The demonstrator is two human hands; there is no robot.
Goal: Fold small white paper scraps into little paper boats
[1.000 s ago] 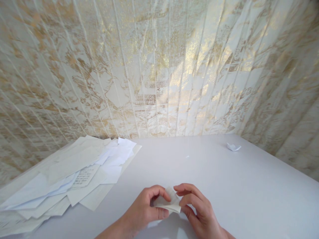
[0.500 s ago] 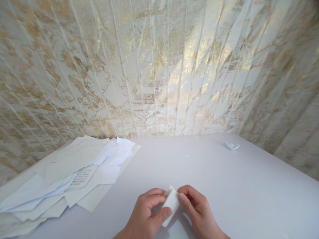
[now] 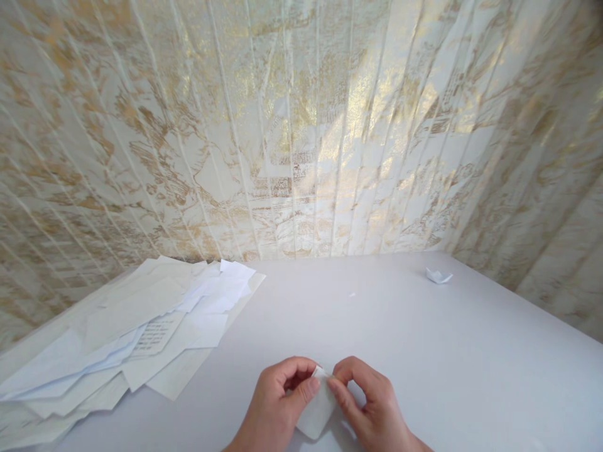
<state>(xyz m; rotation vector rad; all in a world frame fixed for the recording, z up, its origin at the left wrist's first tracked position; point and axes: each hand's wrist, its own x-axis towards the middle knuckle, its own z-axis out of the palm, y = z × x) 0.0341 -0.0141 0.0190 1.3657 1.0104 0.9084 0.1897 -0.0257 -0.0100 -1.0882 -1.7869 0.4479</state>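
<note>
A small folded piece of white paper (image 3: 319,411) is held between my two hands, low in the middle of the head view. My left hand (image 3: 282,395) pinches its upper left edge between thumb and fingers. On the other side my right hand (image 3: 370,398) is closed on the upper right corner, thumb and forefinger together. The paper's lower corner points down toward me, just above the white table (image 3: 424,364). Some fingers are hidden behind the paper.
A loose pile of white paper sheets (image 3: 136,307), one with printed lines, covers the left of the table. A small folded paper boat (image 3: 438,275) sits at the far right. A tiny paper scrap (image 3: 352,294) lies near the middle. Behind rises a patterned wall (image 3: 292,138).
The folded paper has been turned so that a broader face shows. My left thumb has moved up to its top edge, and my right hand has shifted slightly down.
</note>
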